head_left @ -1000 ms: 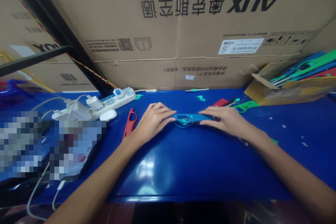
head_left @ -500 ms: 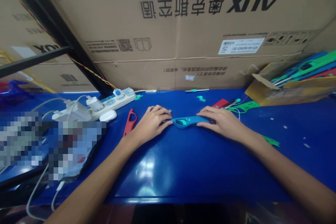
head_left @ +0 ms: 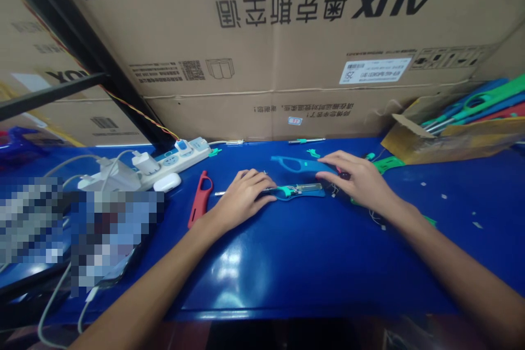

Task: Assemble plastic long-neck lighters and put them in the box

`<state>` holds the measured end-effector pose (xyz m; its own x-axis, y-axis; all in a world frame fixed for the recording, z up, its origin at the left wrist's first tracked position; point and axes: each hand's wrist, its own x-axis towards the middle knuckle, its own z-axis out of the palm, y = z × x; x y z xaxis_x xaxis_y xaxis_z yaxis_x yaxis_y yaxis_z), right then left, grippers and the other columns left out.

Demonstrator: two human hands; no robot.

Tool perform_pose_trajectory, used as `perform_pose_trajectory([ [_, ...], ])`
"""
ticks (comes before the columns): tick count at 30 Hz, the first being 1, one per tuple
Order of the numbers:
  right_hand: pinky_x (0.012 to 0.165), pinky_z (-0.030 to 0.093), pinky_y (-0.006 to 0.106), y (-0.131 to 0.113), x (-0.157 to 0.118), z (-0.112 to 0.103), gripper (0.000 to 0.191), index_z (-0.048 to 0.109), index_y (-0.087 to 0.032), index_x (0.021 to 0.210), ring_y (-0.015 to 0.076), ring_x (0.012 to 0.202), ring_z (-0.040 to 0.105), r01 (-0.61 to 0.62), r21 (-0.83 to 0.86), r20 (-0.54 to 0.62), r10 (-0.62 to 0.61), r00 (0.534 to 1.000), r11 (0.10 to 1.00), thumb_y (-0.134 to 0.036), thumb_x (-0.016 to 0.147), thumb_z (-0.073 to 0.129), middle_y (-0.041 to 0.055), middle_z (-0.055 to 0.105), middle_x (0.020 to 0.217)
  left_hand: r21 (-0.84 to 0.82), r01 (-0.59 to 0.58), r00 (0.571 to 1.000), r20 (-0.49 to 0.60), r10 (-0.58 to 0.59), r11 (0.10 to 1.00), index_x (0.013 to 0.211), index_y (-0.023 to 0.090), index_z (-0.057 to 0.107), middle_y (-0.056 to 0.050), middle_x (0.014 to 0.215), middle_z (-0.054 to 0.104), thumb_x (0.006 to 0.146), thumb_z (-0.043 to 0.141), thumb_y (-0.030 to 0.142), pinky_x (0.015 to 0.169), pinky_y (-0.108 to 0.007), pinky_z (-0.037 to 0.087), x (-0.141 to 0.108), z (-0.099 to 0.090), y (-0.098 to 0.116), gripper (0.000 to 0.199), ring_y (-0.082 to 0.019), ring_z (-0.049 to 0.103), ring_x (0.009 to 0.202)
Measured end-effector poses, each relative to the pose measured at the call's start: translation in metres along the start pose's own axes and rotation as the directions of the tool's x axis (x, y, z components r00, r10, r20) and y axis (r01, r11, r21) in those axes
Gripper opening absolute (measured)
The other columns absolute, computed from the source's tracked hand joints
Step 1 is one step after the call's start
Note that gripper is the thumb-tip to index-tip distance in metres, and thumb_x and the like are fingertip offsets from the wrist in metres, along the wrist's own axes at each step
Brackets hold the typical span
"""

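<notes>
Cardboard [head_left: 184, 27] backs the glossy blue table [head_left: 246, 268] that I watch remotely through the head camera. On my feed, the left hand [head_left: 246, 197] pinches one end of the lower blue shell [head_left: 315, 194], which lies mid-table carrying a green piece [head_left: 285, 192] and a clear part [head_left: 310, 187]. The right hand [head_left: 361, 178] grips the upper blue shell [head_left: 313, 166] between thumb and fingers, apart from the lower one and farther back. I see a red shell [head_left: 200, 202] left of the left hand and an open carton [head_left: 463, 145] at far right.
</notes>
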<state>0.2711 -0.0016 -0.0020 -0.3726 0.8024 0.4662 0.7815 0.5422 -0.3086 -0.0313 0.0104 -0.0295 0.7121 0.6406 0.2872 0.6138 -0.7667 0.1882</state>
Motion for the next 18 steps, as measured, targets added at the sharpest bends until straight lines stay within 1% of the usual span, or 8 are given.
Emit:
perform_pose_trajectory([
  [6,0.079,0.054,0.04,-0.0038,-0.0004,0.0013,0.034,0.069,-0.024,0.117,0.0246,0.098,0.068,0.032,0.03,0.006,-0.033,0.999,0.999,-0.048,0.097,0.055,0.0079,0.07,0.116,-0.023,0.023,1.0,-0.014,-0.024,0.999,0.115,0.023,0.063,-0.004,0.119,0.069,0.099,0.058,0.039,0.099,-0.04,0.036,0.0005,0.0012,-0.0012,0.023,-0.023,0.059,0.113],
  [14,0.078,0.055,0.038,-0.0026,-0.0006,0.0013,0.035,0.069,-0.024,0.117,0.0241,0.097,0.069,0.03,0.027,0.008,-0.03,1.0,0.999,-0.049,0.097,0.055,0.0084,0.07,0.115,-0.034,0.005,1.0,-0.016,-0.006,0.999,0.114,0.024,0.068,-0.004,0.118,0.068,0.101,0.055,0.039,0.097,-0.038,0.036,0.0002,0.0027,-0.0033,0.023,-0.022,0.059,0.109],
  [18,0.081,0.055,0.039,-0.0028,-0.0006,0.0018,0.036,0.07,-0.021,0.116,0.0246,0.099,0.069,0.049,0.023,0.016,-0.049,0.999,0.999,-0.048,0.096,0.057,0.0088,0.07,0.114,-0.047,0.006,1.0,-0.017,-0.007,0.999,0.115,0.025,0.069,-0.002,0.117,0.068,0.1,0.057,0.037,0.097,-0.037,0.036,0.0,0.0024,-0.0031,0.022,-0.021,0.058,0.108],
])
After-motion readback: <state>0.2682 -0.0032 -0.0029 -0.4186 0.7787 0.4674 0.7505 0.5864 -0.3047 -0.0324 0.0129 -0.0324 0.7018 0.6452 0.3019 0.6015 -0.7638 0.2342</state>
